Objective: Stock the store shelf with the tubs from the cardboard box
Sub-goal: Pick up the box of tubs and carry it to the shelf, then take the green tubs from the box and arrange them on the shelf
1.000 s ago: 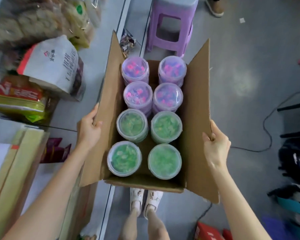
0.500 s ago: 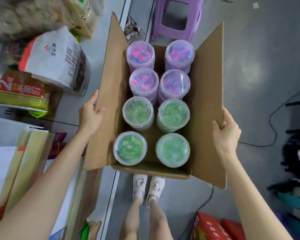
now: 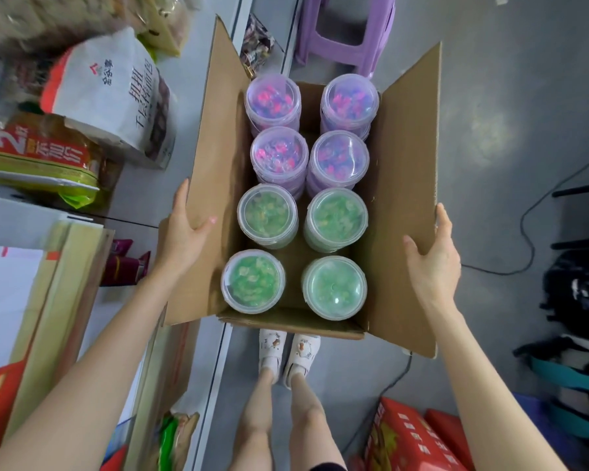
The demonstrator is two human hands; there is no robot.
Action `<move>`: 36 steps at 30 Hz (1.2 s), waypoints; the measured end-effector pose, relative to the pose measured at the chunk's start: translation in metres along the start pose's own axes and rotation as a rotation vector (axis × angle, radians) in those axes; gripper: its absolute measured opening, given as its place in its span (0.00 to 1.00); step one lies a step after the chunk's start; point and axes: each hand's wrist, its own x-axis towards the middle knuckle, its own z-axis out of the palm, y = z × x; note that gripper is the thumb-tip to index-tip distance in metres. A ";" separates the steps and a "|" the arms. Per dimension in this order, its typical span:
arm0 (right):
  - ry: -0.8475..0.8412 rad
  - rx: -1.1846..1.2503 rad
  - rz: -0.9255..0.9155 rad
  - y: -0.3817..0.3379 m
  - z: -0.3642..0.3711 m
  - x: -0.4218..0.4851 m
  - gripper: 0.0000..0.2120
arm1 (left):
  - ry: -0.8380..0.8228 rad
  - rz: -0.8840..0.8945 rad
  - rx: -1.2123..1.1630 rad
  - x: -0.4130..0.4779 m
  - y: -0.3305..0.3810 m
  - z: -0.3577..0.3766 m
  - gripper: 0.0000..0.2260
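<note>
Currently no tub is lifted out; all eight tubs sit upright, lids up, inside the cardboard box, in two columns of four.

- Box's long axis runs straight away from the person. Purple tubs fill its far half, green tubs its near half.
- Left hand clasps the box's left flap, thumb on the inner face, fingers behind. Right hand grasps the right flap the same way. Both are occupied, neither touching a tub.
- Tubs lie between the two hands, inward of each flap. The near green pair is closest to both wrists.
- Store shelf lies left of the box, loaded with bags. Judgement: the left hand is the nearer one for placing, once it lets go of the flap.

Unclear: the box's underside is hidden, so whether it is carried or resting cannot be told. Shoes show below its near end. Rims under the purple lids suggest a lower layer, unconfirmed. Free shelf room is cut off and blurred.
</note>
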 end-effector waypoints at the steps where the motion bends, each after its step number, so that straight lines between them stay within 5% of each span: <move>1: 0.004 -0.024 -0.011 0.001 -0.001 -0.003 0.32 | 0.012 0.011 0.003 -0.003 -0.001 0.000 0.34; 11: 0.056 -0.191 -0.115 0.034 0.002 -0.056 0.35 | 0.202 0.121 0.177 -0.062 -0.038 0.003 0.25; 16: 0.086 -0.235 -0.112 0.045 -0.002 -0.103 0.32 | 0.029 -0.031 0.012 -0.101 -0.052 0.020 0.27; 19: -0.117 0.007 0.030 0.044 0.007 -0.128 0.32 | -0.121 -0.272 -0.187 -0.119 -0.058 0.032 0.31; 25: -0.373 0.681 0.620 0.026 0.049 -0.146 0.31 | -0.307 -0.623 -0.517 -0.135 -0.066 0.056 0.31; 30: -0.421 0.927 0.723 0.010 0.080 -0.142 0.26 | -0.363 -0.657 -0.647 -0.134 -0.063 0.066 0.26; 36: -0.343 0.909 0.768 0.007 0.094 -0.141 0.30 | -0.379 -0.696 -0.757 -0.118 -0.064 0.068 0.22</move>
